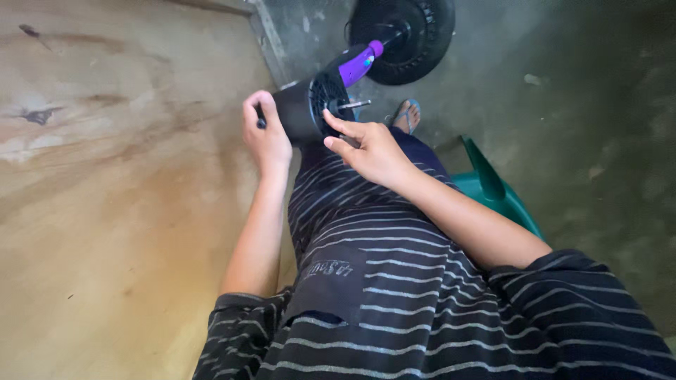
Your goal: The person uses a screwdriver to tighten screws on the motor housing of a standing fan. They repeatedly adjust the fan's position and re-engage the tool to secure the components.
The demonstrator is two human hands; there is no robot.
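Observation:
A black fan motor housing (304, 107) with a vented face and a bare metal shaft (354, 104) rests on my lap. A purple neck piece (358, 65) joins it to a round black base (408, 35) on the floor. My left hand (266, 135) grips the housing's left side, with a thin dark tool or part at its fingers. My right hand (370, 149) touches the vented face with index finger and thumb just below the shaft, and holds nothing that I can make out.
A wooden board surface (120, 190) fills the left. Grey concrete floor (563, 112) lies to the right. A green plastic chair (493, 190) shows beside my right arm. A foot in a blue sandal (407, 116) is near the fan base.

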